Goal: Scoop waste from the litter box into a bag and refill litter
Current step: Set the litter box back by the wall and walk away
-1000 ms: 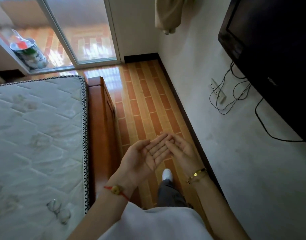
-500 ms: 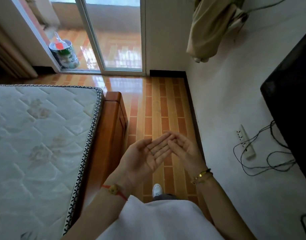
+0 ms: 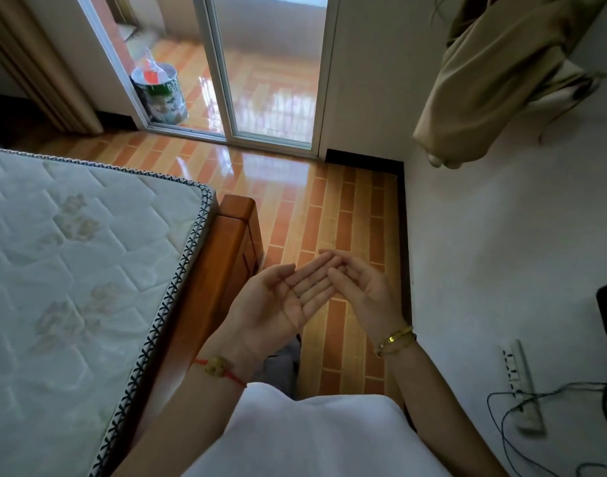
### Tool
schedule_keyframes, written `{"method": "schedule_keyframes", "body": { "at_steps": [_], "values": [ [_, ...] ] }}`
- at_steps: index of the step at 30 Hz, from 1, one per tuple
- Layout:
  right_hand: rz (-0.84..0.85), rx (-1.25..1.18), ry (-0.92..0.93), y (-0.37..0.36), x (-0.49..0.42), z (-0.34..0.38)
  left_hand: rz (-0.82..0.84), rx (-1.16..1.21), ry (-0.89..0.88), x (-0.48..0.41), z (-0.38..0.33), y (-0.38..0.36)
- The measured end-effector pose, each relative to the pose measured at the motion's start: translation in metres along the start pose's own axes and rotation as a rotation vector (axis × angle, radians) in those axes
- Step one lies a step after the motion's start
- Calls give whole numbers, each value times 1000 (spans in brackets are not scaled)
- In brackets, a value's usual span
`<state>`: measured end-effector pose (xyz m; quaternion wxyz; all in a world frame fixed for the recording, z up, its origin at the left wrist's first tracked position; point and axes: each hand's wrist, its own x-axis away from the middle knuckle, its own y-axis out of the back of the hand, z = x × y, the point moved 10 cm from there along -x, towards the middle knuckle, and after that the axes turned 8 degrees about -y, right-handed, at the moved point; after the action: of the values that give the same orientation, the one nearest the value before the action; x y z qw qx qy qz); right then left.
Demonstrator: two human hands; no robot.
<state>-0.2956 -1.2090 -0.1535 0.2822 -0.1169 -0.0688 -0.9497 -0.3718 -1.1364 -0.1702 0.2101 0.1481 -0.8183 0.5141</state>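
My left hand (image 3: 283, 301) is held palm up in front of my chest, fingers apart, holding nothing. My right hand (image 3: 365, 289) is beside it, also palm up and empty, its fingertips touching the left hand's fingers. A round bucket (image 3: 160, 94) with a white lining and something red and white inside stands on the balcony floor just past the sliding glass door (image 3: 267, 67). No litter box, scoop or bag can be identified in view.
A bare quilted mattress (image 3: 71, 270) on a wooden bed frame (image 3: 226, 256) fills the left. A narrow strip of tiled floor (image 3: 333, 208) runs between bed and white wall. A power strip (image 3: 520, 383) with cables hangs at right; beige cloth (image 3: 494, 74) hangs above.
The view has moved forward along the floor strip toward the glass door, so the bucket looks nearer. Both hands keep the same open, palm-up pose.
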Motion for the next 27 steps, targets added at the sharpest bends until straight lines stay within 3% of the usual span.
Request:
{"method": "schedule_keyframes", "body": {
  "at_steps": [16, 27],
  "values": [
    [32, 32, 69, -1, -307, 93, 19, 28, -52, -228, -217, -54],
    [121, -16, 51, 5, -482, 119, -40, 97, -90, -367, -315, -72]
  ]
}}
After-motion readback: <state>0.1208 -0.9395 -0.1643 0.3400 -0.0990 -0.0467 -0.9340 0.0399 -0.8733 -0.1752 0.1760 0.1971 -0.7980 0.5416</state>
